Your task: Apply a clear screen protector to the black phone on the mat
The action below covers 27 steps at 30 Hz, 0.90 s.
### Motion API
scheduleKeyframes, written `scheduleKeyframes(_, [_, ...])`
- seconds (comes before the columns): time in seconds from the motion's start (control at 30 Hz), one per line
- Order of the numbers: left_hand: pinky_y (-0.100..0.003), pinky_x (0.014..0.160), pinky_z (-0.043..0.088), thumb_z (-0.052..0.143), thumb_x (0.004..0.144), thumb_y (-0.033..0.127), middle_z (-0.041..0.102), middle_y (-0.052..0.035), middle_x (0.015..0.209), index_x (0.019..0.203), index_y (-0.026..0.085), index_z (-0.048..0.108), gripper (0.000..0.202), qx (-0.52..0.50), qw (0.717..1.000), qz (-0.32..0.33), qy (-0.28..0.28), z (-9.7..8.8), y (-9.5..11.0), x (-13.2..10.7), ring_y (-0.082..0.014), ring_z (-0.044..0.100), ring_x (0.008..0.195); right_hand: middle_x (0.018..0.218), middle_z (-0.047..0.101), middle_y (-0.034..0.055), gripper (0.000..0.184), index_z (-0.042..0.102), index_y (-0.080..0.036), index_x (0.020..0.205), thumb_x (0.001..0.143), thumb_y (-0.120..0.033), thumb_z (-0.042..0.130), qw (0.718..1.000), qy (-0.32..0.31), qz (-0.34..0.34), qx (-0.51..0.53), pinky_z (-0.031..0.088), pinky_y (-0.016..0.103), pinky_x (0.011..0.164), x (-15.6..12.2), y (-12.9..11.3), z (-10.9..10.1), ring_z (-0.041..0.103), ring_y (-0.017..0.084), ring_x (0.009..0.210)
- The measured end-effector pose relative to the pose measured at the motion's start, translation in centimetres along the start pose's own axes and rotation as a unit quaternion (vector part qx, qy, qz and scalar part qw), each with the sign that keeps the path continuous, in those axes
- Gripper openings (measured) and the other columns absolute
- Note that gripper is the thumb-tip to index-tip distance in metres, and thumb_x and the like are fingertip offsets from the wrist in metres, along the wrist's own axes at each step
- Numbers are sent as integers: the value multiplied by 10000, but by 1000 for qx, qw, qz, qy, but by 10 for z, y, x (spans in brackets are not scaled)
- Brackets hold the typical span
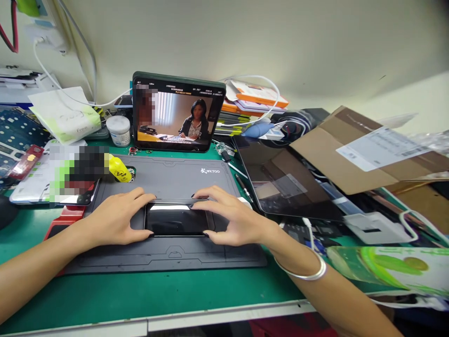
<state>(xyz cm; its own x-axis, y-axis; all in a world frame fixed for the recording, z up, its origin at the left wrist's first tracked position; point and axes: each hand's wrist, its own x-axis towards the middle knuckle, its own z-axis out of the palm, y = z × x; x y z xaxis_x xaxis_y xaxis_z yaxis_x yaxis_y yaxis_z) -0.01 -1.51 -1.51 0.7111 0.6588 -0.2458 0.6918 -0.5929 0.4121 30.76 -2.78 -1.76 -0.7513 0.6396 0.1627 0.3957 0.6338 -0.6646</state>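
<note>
Smartphone point(175, 219), black and glossy, lay flat near the middle of the gray WKTOO repair mat point(168, 174), toward the mat's near edge. Left hand point(115, 219) was spread wide around the phone's left end, with fingertips point(150, 197) on its far edge and thumb side near its near edge. Right hand point(233, 217) was spread the same way around the right end, fingers point(199, 193) reaching over the far edge, so the two hands held the phone between them. Silver bangle point(301, 267) sat on the right wrist.

Left of the mat: dark blue patterned sheet point(21, 135), then a white box point(31, 189) under a pixelated object point(79, 175). Yellow squeeze bottle point(119, 168) lay on the mat's far left corner. White plastic tub point(118, 131) stood just beyond the mat. Tablet point(177, 112) stood propped behind the mat, playing a video. Orange boxes point(256, 96) were stacked beyond the mat's far right corner. Right of the mat: dark tablet point(284, 180) lying flat, partly under a cardboard sheet point(365, 150), with white plastic holder point(372, 228) nearer. Green bench mat point(175, 290) ran under everything.
</note>
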Motion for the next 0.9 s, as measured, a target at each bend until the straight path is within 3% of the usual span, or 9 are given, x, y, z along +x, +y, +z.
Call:
scheduleKeyframes(0.33, [-277, 672, 398, 566, 772, 516, 475, -21, 1078, 1273, 243, 399, 594, -32, 999, -6, -2, -3, 1, 1, -153, 515, 846, 1241, 435, 130, 510, 500, -144, 1211, 758, -267, 701, 1000, -8, -8, -9, 395, 381, 936, 1, 2, 1, 425, 222, 1124])
scheduleKeyframes(0.9, [-309, 736, 407, 561, 773, 505, 482, -39, 1086, 1257, 222, 412, 580, -26, 999, -3, -18, -3, 2, 1, -182, 523, 901, 1240, 453, 125, 460, 551, -136, 1188, 762, -278, 653, 999, -22, -14, -19, 389, 394, 915, 0, 3, 4, 438, 227, 1079])
